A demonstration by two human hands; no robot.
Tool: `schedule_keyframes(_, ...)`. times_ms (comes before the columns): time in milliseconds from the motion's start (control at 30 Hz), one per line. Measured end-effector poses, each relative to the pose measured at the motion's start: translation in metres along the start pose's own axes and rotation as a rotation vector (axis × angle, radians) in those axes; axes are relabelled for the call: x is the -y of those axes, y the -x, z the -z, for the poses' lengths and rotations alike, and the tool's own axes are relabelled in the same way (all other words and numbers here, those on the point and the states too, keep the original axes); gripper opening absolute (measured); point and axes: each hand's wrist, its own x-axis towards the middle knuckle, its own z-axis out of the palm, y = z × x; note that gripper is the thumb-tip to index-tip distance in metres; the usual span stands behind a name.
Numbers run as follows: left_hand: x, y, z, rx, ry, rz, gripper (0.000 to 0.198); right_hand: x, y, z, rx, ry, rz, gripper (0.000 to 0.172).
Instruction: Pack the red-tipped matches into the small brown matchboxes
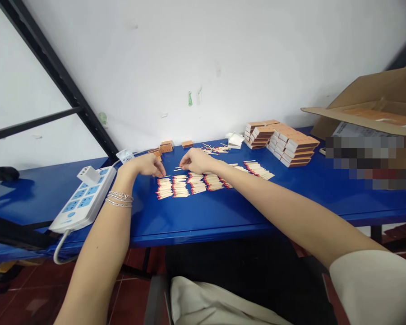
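Pale sleeve (pixel 375 289), and beyond it red-tipped, cream-stemmed matches (pixel 214 182) in rows

Matchboxes (pixel 292 135): marks on top, too tiny to call.
Power strip (pixel 84 198): faint lettering at the near end, and no, unreadable.
Carton (pixel 375 90): white label (pixel 350 129), fine print, illegible too.

- Touching rows of red-tipped wooden matches (pixel 196 184) with bare left hand (pixel 151 165)
- Curling bare right hand (pixel 196 160) above glossy blue table (pixel 196 216)
- Stacked at right: orange-and-white cardboard matchboxes (pixel 286 141)
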Motion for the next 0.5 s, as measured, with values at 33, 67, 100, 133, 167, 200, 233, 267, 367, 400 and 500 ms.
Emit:
schedule_keyframes(33, 0.000, 0.000, 0.000, 0.001, -0.007, 0.002, 0.024, 0.001, 0.001, 0.001, 0.004, 0.002, 0.005, 0.018)
schedule_keyframes(67, 0.000, 0.001, 0.000, 0.001, -0.015, 0.001, 0.025, 0.001, 0.001, 0.002, 0.006, 0.002, 0.009, 0.019)
schedule_keyframes(100, -0.001, 0.001, 0.000, -0.004, -0.020, -0.007, 0.025, 0.001, 0.002, 0.002, 0.009, -0.001, 0.010, 0.019)
schedule_keyframes(133, -0.001, 0.001, -0.001, -0.023, -0.019, -0.025, 0.026, 0.001, 0.002, 0.003, 0.012, -0.006, 0.011, 0.019)
schedule_keyframes(167, -0.002, 0.001, -0.002, -0.054, -0.010, -0.052, 0.027, 0.002, 0.003, 0.004, 0.014, -0.014, 0.011, 0.020)
schedule_keyframes(200, -0.004, 0.001, -0.003, -0.096, 0.008, -0.086, 0.028, 0.002, 0.003, 0.004, 0.015, -0.023, 0.009, 0.020)
schedule_keyframes(233, -0.006, 0.000, -0.005, -0.144, 0.030, -0.124, 0.030, 0.003, 0.004, 0.005, 0.015, -0.032, 0.008, 0.020)
schedule_keyframes(267, -0.008, -0.002, -0.008, -0.186, 0.048, -0.162, 0.033, 0.004, 0.005, 0.006, 0.011, -0.040, 0.008, 0.020)
schedule_keyframes(367, -0.015, -0.007, -0.015, -0.269, 0.052, -0.246, 0.039, 0.008, 0.007, 0.008, -0.013, -0.062, 0.009, 0.020)
schedule_keyframes(400, -0.016, -0.008, -0.018, -0.288, 0.042, -0.265, 0.040, 0.010, 0.008, 0.009, -0.025, -0.071, 0.011, 0.020)
schedule_keyframes(500, -0.020, -0.011, -0.022, -0.340, 0.036, -0.308, 0.037, 0.012, 0.010, 0.010, -0.065, -0.112, 0.009, 0.020)
